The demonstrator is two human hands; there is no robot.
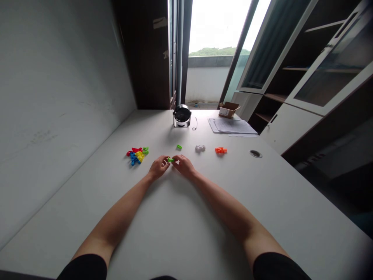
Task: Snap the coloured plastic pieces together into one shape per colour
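Between the fingertips of my left hand and my right hand is a small bright green plastic piece, pinched from both sides just above the white table. Its exact shape is partly covered by my fingers. A second green piece lies just beyond my hands. To the left of my left hand sits a pile of red, blue, yellow and green plastic pieces. Off to the right of my right hand are a small white cluster and an orange cluster of similar pieces.
A round black device on a stand is at the back of the white table, with a thin cord loop beside it. Papers and an open cardboard box lie back right. A cable hole pierces the tabletop.
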